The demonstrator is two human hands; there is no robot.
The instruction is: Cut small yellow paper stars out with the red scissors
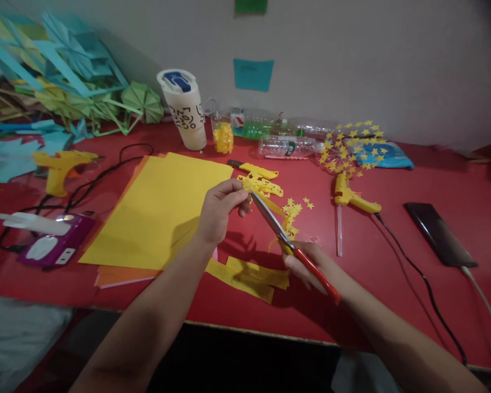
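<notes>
My left hand [219, 210] pinches a small piece of yellow paper near the tip of a pair of scissors. The scissors [274, 222], with red handles, are gripped in my right hand [306, 262], their blades pointing up and left toward my left fingertips. A thin yellow strip hangs beside the blades. Small cut yellow stars [291, 210] lie in a pile just beyond the scissors. Behind my left fingers are star-punched yellow scraps [270, 187] and a yellow cutter [259, 170]. Yellow paper strips [251, 278] rest below my hands, near the table's front edge.
Yellow sheets [155, 213] lie left on the red table [376, 295]. Glue guns [61, 166] [354, 201] sit at both sides, with cords. A tumbler [186, 117], star-filled cup [223, 136] and plastic bottles [286, 146] stand or lie behind. A phone [437, 232] is at right, a purple power strip [55, 240] at left.
</notes>
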